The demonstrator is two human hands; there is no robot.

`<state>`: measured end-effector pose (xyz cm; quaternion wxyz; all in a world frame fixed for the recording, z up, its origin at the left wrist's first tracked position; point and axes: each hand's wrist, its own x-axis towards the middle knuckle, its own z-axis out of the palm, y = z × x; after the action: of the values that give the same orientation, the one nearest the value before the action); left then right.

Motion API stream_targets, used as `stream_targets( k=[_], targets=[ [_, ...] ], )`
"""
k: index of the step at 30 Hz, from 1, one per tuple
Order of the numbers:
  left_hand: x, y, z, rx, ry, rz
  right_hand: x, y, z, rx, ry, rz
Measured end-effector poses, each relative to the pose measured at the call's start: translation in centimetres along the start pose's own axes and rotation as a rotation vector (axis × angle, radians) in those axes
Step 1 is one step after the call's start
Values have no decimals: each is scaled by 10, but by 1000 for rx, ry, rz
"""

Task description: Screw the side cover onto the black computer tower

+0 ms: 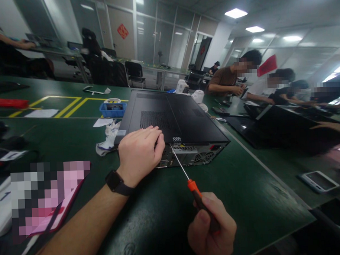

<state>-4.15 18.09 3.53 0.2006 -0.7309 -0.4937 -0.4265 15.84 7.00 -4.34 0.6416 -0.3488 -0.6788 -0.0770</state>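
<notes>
A black desktop computer case (183, 112) lies on its side on the green table, its rear panel with a fan grille facing me. My left hand (141, 149) rests on the case's top near the front edge, fingers laid over the surface, wearing a black watch. In my right hand (214, 228), closed, is a screwdriver (193, 186) with an orange and dark handle. Its thin shaft points up and away, and the tip meets the case's rear edge near a small perforated metal piece (176, 139). Whether the tip sits in a screw is too small to tell.
Left of the case are a blue bin (113, 109) with small parts and a crumpled white glove (107, 137). A pink-edged item (74, 194) lies at the near left. White bottles (181, 86) stand behind the case. Several people work along the right side.
</notes>
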Motion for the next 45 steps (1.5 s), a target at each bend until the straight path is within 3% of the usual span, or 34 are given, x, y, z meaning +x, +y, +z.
stream_targets(
  k=[4,11,18,28,36,45],
  targets=[
    [0,-1,1,7,-7,-1,-9,4,-1,-56,8,17],
    [0,0,0,14,6,12,-2,0,1,58,-9,2],
    [0,0,0,16,4,9,-14,5,1,-35,61,28],
    [0,0,1,12,12,16,3,-1,2,109,-18,4],
    [0,-1,1,8,5,12,-14,6,-1,-21,36,-3],
    [-1,-1,1,4,-17,-7,-10,5,1,92,17,22]
  ],
)
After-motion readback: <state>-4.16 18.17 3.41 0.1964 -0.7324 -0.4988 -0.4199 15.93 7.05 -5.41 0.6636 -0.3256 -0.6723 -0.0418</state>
